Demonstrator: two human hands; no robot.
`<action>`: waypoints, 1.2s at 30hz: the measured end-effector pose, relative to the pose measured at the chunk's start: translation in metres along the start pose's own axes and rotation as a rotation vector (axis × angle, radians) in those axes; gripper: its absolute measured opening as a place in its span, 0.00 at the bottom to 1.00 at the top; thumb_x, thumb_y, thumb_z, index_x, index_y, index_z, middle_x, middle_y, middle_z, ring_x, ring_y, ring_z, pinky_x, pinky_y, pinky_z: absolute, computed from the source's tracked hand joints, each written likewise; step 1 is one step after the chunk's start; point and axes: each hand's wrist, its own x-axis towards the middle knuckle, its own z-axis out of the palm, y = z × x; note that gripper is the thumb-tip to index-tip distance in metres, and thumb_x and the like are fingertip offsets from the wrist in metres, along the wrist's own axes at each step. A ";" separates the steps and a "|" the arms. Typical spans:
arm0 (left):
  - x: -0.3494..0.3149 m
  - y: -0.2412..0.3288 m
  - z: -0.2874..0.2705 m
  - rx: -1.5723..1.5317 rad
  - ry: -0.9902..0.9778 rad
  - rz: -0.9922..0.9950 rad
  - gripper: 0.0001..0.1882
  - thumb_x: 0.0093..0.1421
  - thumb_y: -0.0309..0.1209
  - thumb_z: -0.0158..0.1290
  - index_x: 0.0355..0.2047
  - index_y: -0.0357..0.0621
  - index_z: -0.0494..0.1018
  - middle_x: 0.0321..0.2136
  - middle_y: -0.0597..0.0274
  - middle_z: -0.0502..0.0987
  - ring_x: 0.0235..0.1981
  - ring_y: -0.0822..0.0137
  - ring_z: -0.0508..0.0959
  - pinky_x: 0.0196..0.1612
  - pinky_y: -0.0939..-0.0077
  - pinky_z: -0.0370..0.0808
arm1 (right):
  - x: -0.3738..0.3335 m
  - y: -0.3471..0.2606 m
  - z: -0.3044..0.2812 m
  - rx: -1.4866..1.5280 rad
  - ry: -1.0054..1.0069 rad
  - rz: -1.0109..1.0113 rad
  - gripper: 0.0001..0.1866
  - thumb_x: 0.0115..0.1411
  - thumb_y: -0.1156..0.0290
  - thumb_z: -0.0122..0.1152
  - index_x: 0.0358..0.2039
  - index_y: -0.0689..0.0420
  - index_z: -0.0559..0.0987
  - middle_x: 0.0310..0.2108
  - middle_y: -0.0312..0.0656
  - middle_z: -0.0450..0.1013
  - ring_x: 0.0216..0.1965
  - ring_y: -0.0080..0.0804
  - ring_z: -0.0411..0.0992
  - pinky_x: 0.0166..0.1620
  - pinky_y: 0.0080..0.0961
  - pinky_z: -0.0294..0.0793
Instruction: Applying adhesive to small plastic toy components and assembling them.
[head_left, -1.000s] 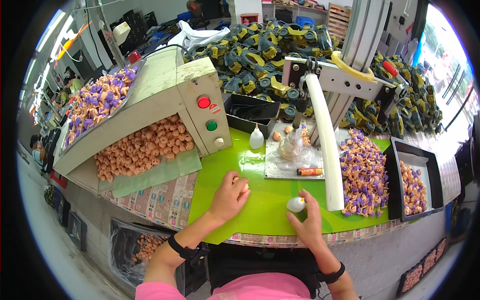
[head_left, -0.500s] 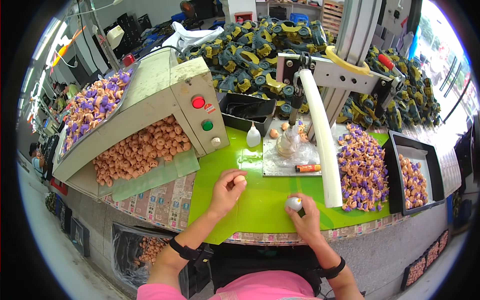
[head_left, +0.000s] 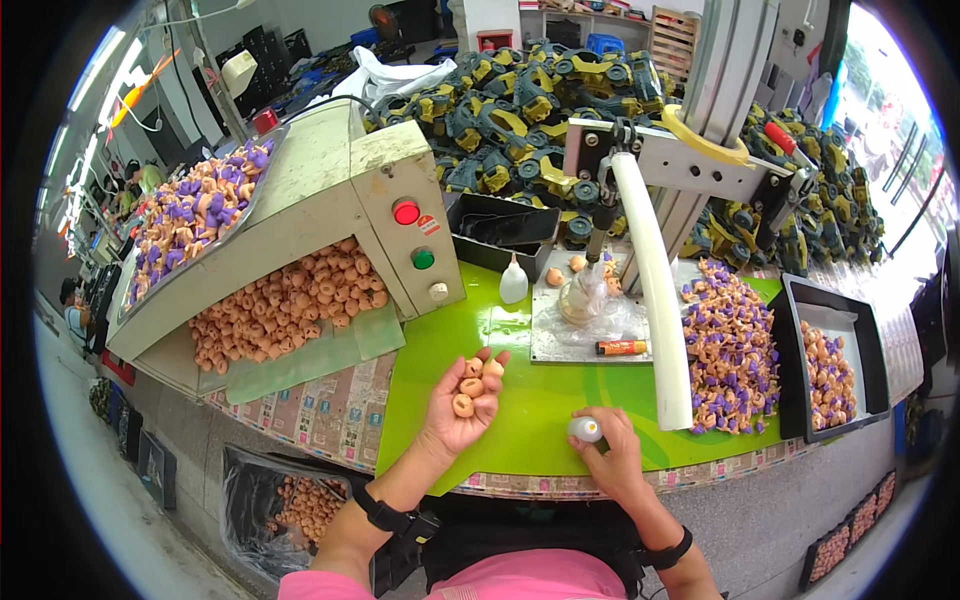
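My left hand [head_left: 450, 425] is turned palm up over the green table top, its fingers curled around several small peach-coloured doll heads [head_left: 463, 405]. Dark openings show in some of them. My right hand [head_left: 618, 458] grips a small white squeeze bottle [head_left: 583, 430], whose yellowish tip points up toward me. Beyond the hands a second white squeeze bottle [head_left: 513, 282] stands upright with its thin nozzle on top. Right of it, a hand press with a long white lever [head_left: 655, 290] rises over a metal base plate [head_left: 570, 346], on which a few more heads lie.
At the left stands a beige machine [head_left: 395, 180] with heaped heads [head_left: 290, 295] under it. A pile of peach and purple doll bodies [head_left: 730, 350] lies right of the lever, beside a black tray [head_left: 790, 385]. An orange tube [head_left: 622, 348] rests on the plate. Toy vehicles [head_left: 510, 110] are heaped behind.
My left hand has turned from a pinch with one head showing to palm up, uncovering several heads. The bottle in my right hand has tilted, its tip now facing me more. The view has shifted slightly.
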 end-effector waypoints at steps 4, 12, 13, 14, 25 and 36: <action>-0.009 -0.015 -0.005 -0.034 -0.049 -0.099 0.19 0.67 0.41 0.43 0.53 0.45 0.66 0.47 0.56 0.71 0.36 0.65 0.73 0.25 0.79 0.71 | -0.001 -0.003 0.000 -0.019 -0.013 -0.075 0.16 0.49 0.75 0.66 0.40 0.57 0.74 0.37 0.44 0.74 0.42 0.45 0.71 0.45 0.35 0.70; -0.017 -0.039 -0.008 -0.111 0.018 -0.070 0.19 0.69 0.39 0.40 0.54 0.41 0.64 0.49 0.59 0.70 0.56 0.58 0.67 0.45 0.63 0.79 | -0.005 -0.011 -0.002 0.077 -0.097 -0.050 0.17 0.51 0.74 0.66 0.42 0.57 0.73 0.35 0.46 0.73 0.38 0.44 0.72 0.41 0.35 0.69; -0.016 -0.042 -0.007 -0.107 0.020 -0.058 0.19 0.69 0.39 0.40 0.54 0.41 0.64 0.49 0.59 0.70 0.56 0.58 0.67 0.45 0.63 0.79 | -0.006 -0.010 -0.002 0.086 -0.103 -0.056 0.17 0.51 0.74 0.66 0.42 0.57 0.73 0.35 0.46 0.73 0.38 0.44 0.72 0.41 0.35 0.69; -0.014 -0.046 -0.006 -0.117 -0.010 -0.032 0.19 0.68 0.39 0.41 0.54 0.41 0.64 0.49 0.58 0.70 0.56 0.59 0.67 0.48 0.62 0.78 | -0.009 -0.008 -0.002 0.075 -0.091 -0.032 0.17 0.51 0.74 0.66 0.42 0.57 0.73 0.35 0.46 0.73 0.38 0.44 0.72 0.41 0.34 0.69; -0.021 -0.051 -0.010 0.068 0.080 -0.043 0.21 0.65 0.43 0.46 0.53 0.46 0.65 0.41 0.62 0.74 0.43 0.67 0.73 0.32 0.78 0.74 | -0.017 0.000 -0.006 0.136 -0.037 0.017 0.18 0.50 0.75 0.65 0.42 0.58 0.72 0.36 0.46 0.72 0.37 0.41 0.72 0.41 0.31 0.70; -0.033 -0.064 0.003 0.399 0.158 -0.103 0.19 0.62 0.47 0.51 0.43 0.47 0.67 0.34 0.69 0.69 0.31 0.77 0.71 0.16 0.91 0.63 | -0.014 -0.024 -0.029 0.057 0.007 -0.024 0.24 0.46 0.69 0.71 0.44 0.60 0.75 0.36 0.43 0.68 0.34 0.36 0.69 0.39 0.27 0.69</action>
